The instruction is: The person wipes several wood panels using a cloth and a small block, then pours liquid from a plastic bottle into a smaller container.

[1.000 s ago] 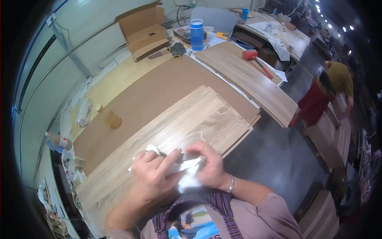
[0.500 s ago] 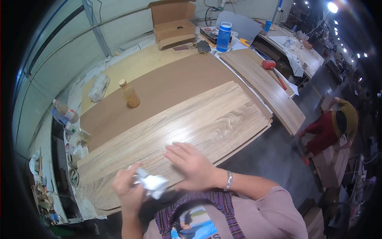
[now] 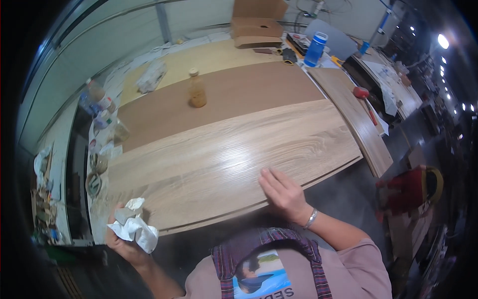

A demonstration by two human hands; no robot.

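A wood-grain panel (image 3: 219,169) lies lengthwise before me. Near its left front corner, my left hand (image 3: 119,245) is closed around a crumpled white cloth or tissue (image 3: 135,232). A greyish piece shows among the white folds; I cannot tell whether it is separate. My right hand (image 3: 286,195) rests at the panel's front edge, right of the middle. Its fingers are stretched out over the surface and hold nothing.
Behind the panel, a bottle of amber liquid (image 3: 197,89) stands on brown board (image 3: 249,87). At right are a second panel (image 3: 343,104), a red mallet (image 3: 360,92) and a blue water bottle (image 3: 314,51). An open cardboard box (image 3: 259,30) sits at the back; a person (image 3: 408,192) bends at far right.
My left hand has moved left with the white cloth to the panel's left front corner. My right hand has slid right along the front edge. The whole view has shifted.
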